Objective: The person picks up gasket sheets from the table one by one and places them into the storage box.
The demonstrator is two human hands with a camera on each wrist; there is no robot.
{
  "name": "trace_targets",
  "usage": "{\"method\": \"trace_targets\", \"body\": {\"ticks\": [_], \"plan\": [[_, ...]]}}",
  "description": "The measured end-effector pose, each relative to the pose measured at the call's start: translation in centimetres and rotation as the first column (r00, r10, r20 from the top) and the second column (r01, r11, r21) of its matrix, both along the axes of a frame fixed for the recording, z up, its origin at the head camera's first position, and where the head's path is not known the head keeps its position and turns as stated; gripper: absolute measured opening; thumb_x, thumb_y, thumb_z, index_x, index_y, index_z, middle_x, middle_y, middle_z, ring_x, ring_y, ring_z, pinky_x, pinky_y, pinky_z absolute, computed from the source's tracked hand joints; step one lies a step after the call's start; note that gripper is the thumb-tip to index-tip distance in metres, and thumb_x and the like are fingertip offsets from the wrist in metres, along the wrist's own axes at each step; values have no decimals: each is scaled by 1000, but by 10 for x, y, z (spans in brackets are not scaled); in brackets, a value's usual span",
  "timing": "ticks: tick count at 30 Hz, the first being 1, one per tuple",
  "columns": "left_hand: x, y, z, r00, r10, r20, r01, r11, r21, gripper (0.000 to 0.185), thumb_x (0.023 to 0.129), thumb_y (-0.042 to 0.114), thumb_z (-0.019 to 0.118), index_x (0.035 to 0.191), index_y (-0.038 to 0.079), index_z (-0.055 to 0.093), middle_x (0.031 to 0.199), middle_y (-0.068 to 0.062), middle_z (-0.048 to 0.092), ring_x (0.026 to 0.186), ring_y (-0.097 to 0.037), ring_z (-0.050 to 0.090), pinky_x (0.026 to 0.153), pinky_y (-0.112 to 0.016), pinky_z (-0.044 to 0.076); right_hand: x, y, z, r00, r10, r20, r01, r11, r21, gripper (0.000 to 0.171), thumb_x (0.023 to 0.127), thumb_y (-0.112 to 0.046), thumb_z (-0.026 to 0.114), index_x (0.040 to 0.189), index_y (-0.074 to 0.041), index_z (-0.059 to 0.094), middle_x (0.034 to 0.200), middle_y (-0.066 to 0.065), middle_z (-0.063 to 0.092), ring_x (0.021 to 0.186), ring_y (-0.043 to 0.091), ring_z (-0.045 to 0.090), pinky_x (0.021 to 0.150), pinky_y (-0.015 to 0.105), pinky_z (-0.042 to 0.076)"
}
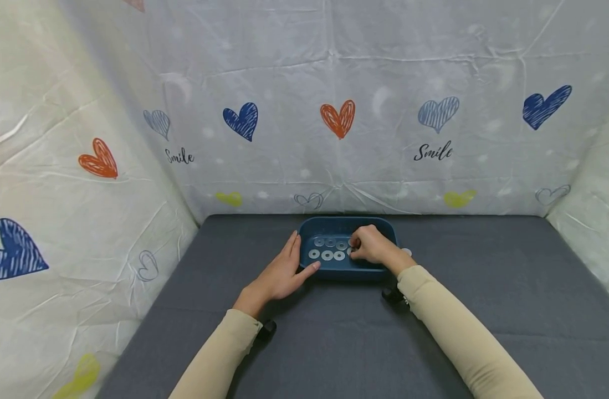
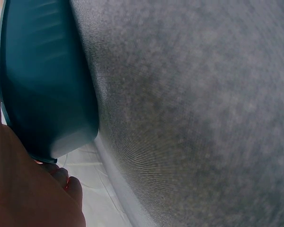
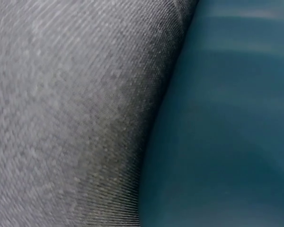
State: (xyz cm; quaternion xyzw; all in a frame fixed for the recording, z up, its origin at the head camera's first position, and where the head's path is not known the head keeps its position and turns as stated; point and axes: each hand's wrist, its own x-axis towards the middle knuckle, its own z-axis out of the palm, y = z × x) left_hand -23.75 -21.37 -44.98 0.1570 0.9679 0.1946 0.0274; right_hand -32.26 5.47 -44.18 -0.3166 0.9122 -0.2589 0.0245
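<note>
A blue rectangular tray (image 1: 344, 274) lies near the table's far edge, with several pale flat washers (image 1: 327, 255) in two rows on its floor. My left hand (image 1: 279, 275) rests against the tray's left front corner, fingers stretched along the left side and thumb on the front rim. In the left wrist view, its fingers reach past the tray's outer wall (image 2: 47, 80). My right hand (image 1: 373, 245) is inside the tray, its bent fingers and thumb pinching a washer at the right end of the front row. The right wrist view shows only the tray's wall (image 3: 222, 123) and tablecloth.
Another pale round piece (image 1: 407, 251) shows just outside the tray's right side, behind my right wrist. A dark grey cloth covers the table (image 1: 324, 343). White curtains (image 1: 284, 66) printed with hearts stand behind it and at both sides.
</note>
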Motion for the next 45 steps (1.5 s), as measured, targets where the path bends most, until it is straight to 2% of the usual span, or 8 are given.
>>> {"method": "trace_targets", "body": {"ticks": [6, 11, 20, 26, 34, 45], "plan": [[-1, 1, -2, 1000, -6, -2, 6, 1000, 1, 105, 98, 78, 30, 164, 2, 3, 172, -14, -3, 157, -30, 12, 123, -50, 23, 5, 6, 1, 1000, 12, 17, -12, 1000, -5, 25, 86, -9, 81, 107, 4, 76, 101, 14, 72, 82, 18, 65, 79, 37, 57], [-1, -1, -3, 1000, -13, -6, 13, 1000, 6, 105, 98, 78, 30, 164, 2, 2, 172, -15, -4, 157, -31, 12, 123, -51, 23, 14, 15, 12, 999, 34, 27, -34, 999, -21, 33, 90, -9, 78, 118, 7, 72, 111, 17, 70, 85, 20, 68, 81, 38, 58], [-2, -1, -1, 1000, -7, -10, 7, 1000, 5, 105, 98, 78, 31, 164, 1, 3, 172, -15, -4, 157, -31, 10, 123, -52, 22, 31, 44, 29, 998, 67, -10, -67, 996, -50, 31, 93, -13, 76, 118, 5, 71, 113, 17, 66, 99, 32, 65, 83, 42, 56], [-4, -1, -2, 1000, -3, -14, 3, 1000, 11, 106, 97, 79, 31, 164, 1, 3, 172, -15, -4, 157, -32, 11, 123, -52, 23, 39, 61, 31, 998, 52, -22, -54, 991, -126, 26, 94, -16, 75, 115, 0, 74, 113, 16, 68, 100, 31, 64, 83, 43, 55], [-4, 1, -2, 1000, -8, -13, 8, 1000, 13, 107, 96, 80, 31, 164, 1, 2, 172, -15, -4, 157, -33, 12, 123, -53, 23, 47, 86, 34, 998, 5, -68, -18, 981, -192, 19, 94, -15, 75, 110, -5, 75, 108, 13, 66, 94, 31, 65, 75, 40, 56], [-3, 2, 1, 1000, -7, -4, 7, 1000, 8, 106, 97, 79, 32, 164, 2, 2, 172, -15, -4, 157, -32, 11, 123, -51, 22, 47, 115, 28, 997, -52, -50, 39, 975, -220, 25, 96, -14, 73, 116, 1, 72, 114, 16, 66, 98, 35, 66, 77, 42, 57]]}}
